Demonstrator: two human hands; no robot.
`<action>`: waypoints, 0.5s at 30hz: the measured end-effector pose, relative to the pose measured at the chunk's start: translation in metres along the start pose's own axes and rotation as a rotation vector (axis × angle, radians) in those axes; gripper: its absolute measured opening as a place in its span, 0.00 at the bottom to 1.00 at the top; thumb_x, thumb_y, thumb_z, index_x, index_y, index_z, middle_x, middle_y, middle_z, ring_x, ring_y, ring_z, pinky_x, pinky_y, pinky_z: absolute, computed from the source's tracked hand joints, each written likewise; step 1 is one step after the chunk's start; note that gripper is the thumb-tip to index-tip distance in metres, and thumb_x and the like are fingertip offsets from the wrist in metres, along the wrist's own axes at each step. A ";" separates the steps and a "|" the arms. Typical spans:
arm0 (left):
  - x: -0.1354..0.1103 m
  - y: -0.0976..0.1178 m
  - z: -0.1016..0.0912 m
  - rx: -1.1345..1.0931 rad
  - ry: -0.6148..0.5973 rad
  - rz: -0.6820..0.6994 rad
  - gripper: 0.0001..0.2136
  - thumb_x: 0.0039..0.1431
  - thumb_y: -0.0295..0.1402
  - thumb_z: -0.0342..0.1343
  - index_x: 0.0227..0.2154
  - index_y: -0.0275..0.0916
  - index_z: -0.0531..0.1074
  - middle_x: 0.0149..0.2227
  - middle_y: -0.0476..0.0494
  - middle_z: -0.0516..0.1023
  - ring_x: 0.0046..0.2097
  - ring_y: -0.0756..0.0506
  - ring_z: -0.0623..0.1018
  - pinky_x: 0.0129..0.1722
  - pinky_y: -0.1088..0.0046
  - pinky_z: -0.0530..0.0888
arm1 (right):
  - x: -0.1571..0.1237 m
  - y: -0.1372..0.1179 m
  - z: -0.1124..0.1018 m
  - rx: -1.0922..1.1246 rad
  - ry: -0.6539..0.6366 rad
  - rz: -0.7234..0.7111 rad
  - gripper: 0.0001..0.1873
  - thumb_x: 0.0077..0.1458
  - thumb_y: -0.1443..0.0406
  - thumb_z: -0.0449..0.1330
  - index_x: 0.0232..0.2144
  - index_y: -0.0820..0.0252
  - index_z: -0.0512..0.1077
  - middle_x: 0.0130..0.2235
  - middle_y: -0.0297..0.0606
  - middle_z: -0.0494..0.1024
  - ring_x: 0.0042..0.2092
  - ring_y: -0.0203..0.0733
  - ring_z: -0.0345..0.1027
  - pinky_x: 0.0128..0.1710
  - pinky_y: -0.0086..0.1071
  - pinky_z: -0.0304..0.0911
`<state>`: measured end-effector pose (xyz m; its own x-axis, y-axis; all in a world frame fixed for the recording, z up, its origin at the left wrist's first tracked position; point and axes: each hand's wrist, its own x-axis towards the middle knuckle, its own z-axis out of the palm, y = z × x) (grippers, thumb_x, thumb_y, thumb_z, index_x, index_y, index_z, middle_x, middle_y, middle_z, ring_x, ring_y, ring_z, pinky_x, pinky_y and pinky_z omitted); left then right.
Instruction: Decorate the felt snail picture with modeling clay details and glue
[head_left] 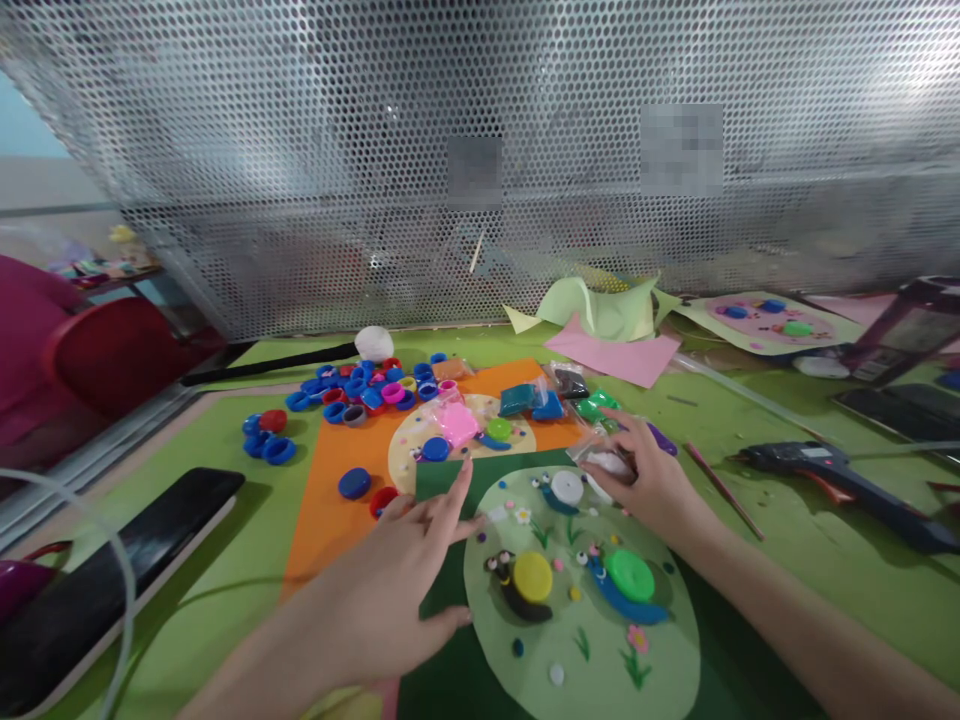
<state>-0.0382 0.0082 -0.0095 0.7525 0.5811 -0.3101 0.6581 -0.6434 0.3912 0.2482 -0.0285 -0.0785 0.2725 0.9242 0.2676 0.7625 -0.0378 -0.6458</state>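
In the head view I count three snails (630, 577), their shells yellow, green and white, on one pale green oval (607, 675) over one dark green sheet (431, 685). I see one glue gun (847, 480) at right; the bottle caps (354, 388) pile too thickly for me to count. The tabletop (862, 610) is light green, with a perforated metal panel (375, 130) rising behind. My left hand (390, 570) spreads its fingers beside the oval; my right hand (656, 475) pinches one clear packet (609, 462) with white contents at the oval's far edge.
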 end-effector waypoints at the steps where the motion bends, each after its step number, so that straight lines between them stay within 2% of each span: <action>1: 0.000 0.000 -0.001 0.011 0.011 0.007 0.47 0.57 0.35 0.51 0.58 0.45 0.12 0.60 0.48 0.64 0.62 0.34 0.56 0.59 0.45 0.51 | 0.000 0.000 0.000 0.000 0.002 -0.004 0.30 0.50 0.55 0.58 0.53 0.59 0.58 0.35 0.38 0.76 0.27 0.43 0.71 0.26 0.35 0.65; 5: -0.002 -0.001 -0.003 0.031 0.049 0.012 0.47 0.58 0.36 0.50 0.57 0.47 0.10 0.60 0.48 0.63 0.63 0.34 0.56 0.58 0.42 0.51 | 0.000 0.001 0.000 -0.002 0.013 -0.023 0.30 0.50 0.56 0.58 0.54 0.58 0.57 0.34 0.38 0.76 0.28 0.44 0.72 0.28 0.36 0.66; 9: 0.000 0.000 -0.001 0.041 0.039 0.053 0.47 0.57 0.36 0.52 0.58 0.47 0.12 0.59 0.48 0.66 0.63 0.34 0.56 0.58 0.43 0.50 | 0.001 -0.001 -0.001 -0.004 0.018 -0.030 0.27 0.50 0.56 0.58 0.51 0.57 0.61 0.37 0.40 0.77 0.27 0.43 0.71 0.27 0.36 0.65; 15: 0.001 0.002 0.001 0.045 0.020 0.031 0.46 0.58 0.37 0.51 0.59 0.46 0.13 0.57 0.47 0.68 0.61 0.32 0.58 0.57 0.41 0.50 | 0.000 0.000 0.000 -0.036 0.036 -0.019 0.28 0.50 0.55 0.58 0.52 0.58 0.60 0.35 0.39 0.77 0.28 0.44 0.71 0.26 0.34 0.64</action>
<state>-0.0367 0.0071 -0.0098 0.7718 0.5706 -0.2806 0.6357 -0.6826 0.3605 0.2480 -0.0286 -0.0788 0.2783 0.9107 0.3052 0.7880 -0.0348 -0.6147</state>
